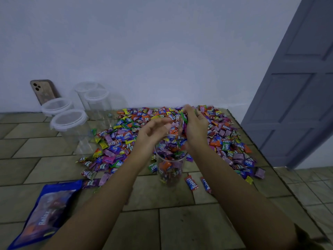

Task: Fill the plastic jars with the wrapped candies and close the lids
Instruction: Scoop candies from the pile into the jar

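Observation:
A clear plastic jar [170, 168] stands open on the tiled surface, filled with wrapped candies nearly to its rim. Just above and behind its mouth, my right hand [193, 126] grips a bunch of wrapped candies [184, 123]. My left hand [153, 129] hovers palm up beside it, over the jar's left side, fingers loosely curled and holding nothing. A wide heap of colourful wrapped candies [225, 139] spreads behind and around the jar. Several empty jars with white lids on [69, 119] stand at the back left.
A blue candy bag [45, 213] lies flat at the front left. A phone [44, 92] leans on the wall behind the lidded jars. The surface's edge runs along the right, next to a grey door [297, 87]. Two loose candies [191, 183] lie right of the jar.

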